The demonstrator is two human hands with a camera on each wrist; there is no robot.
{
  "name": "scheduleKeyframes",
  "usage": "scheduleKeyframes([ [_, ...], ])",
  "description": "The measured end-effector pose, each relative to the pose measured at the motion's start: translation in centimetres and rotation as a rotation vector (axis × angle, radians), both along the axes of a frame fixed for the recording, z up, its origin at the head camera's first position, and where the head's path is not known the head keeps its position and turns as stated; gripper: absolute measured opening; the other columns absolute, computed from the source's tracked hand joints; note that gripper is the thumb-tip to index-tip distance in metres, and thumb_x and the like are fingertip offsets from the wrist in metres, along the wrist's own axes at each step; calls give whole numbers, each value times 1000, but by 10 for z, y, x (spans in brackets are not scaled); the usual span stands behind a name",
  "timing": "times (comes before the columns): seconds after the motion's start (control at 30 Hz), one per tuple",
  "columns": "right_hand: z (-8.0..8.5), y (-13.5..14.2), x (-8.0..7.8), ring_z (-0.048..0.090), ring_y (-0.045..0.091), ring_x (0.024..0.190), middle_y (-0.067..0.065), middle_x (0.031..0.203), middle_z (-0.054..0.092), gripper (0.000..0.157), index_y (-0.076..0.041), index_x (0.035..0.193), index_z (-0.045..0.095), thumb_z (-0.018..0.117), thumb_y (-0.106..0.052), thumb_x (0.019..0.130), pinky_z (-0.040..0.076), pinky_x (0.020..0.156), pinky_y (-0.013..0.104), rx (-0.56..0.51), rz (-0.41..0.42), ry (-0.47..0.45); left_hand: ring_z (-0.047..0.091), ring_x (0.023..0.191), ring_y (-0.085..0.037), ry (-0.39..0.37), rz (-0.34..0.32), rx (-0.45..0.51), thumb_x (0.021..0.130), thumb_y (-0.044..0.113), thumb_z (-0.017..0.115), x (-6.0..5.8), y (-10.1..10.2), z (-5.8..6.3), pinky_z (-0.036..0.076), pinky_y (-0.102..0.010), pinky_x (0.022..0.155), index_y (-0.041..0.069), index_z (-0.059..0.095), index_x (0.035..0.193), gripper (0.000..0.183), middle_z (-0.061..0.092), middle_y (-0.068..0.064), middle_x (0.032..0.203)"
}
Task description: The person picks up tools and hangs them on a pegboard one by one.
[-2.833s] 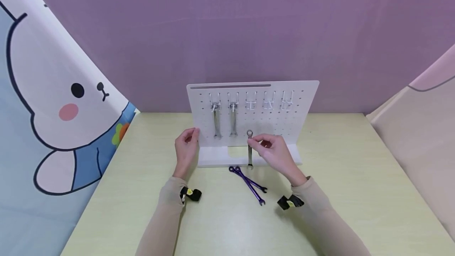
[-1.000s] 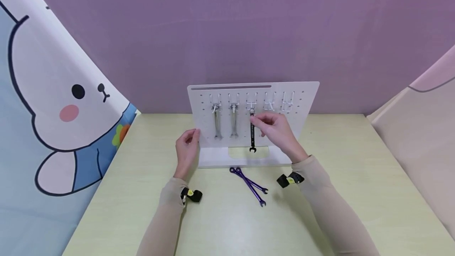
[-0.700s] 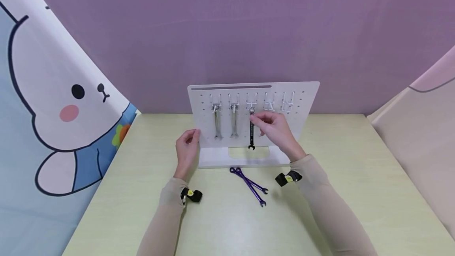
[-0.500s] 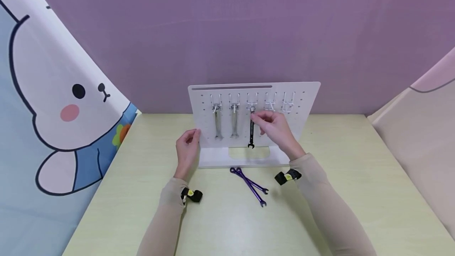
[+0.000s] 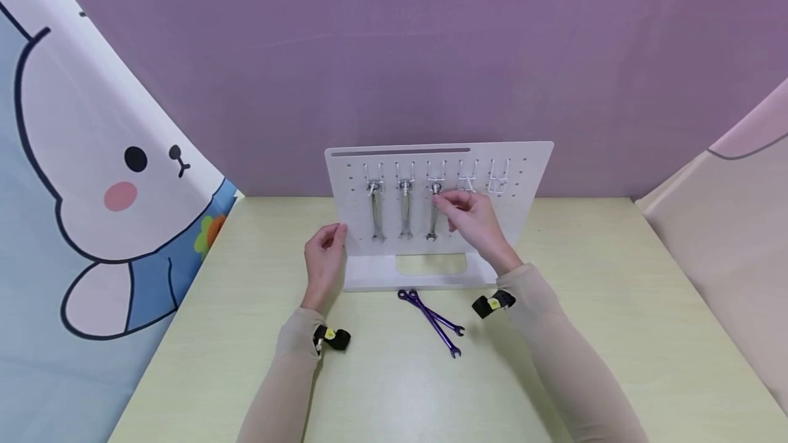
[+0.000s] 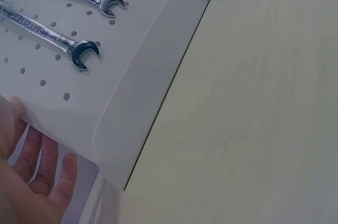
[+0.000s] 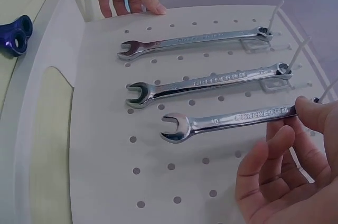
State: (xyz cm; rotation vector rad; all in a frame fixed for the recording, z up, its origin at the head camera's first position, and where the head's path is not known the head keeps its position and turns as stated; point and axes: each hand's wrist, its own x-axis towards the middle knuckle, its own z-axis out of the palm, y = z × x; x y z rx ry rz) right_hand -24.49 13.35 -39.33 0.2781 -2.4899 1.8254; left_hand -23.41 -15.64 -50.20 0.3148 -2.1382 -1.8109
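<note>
Purple wrenches [image 5: 422, 306] on table [image 5: 382, 381] near white pegboard [image 5: 421, 217]

Head view: set above and behind the work, facing forward and down, farthest and widest of the three — the white pegboard [image 5: 419, 217] lies just below frame centre, both sleeves [image 5: 275, 381] entering from the bottom edge. Left wrist view: close, tilted, facing the pegboard's lower corner at left of frame; table top [image 6: 253, 102] fills the right. Right wrist view: close, turned sideways — the pegboard's base [image 7: 53, 44] runs down the frame's left side. Common to both wrist views: left hand [image 5: 323, 262], lower left and top edge respectively; two silver wrenches [image 7: 211, 81], upper left and upper middle.
</note>
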Motion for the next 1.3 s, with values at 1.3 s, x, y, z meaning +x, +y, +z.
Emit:
scheduleKeyframes([
  [1.3,-19,3,9,64,16,73,9,119,76,22,-9,115,78,74,-26,102,50,61,23,182,-98,160,61,93,-18,-21,-12,27,106,36,68,3,1,3,50,-23,78,9,76,116,30,72,-10,107],
])
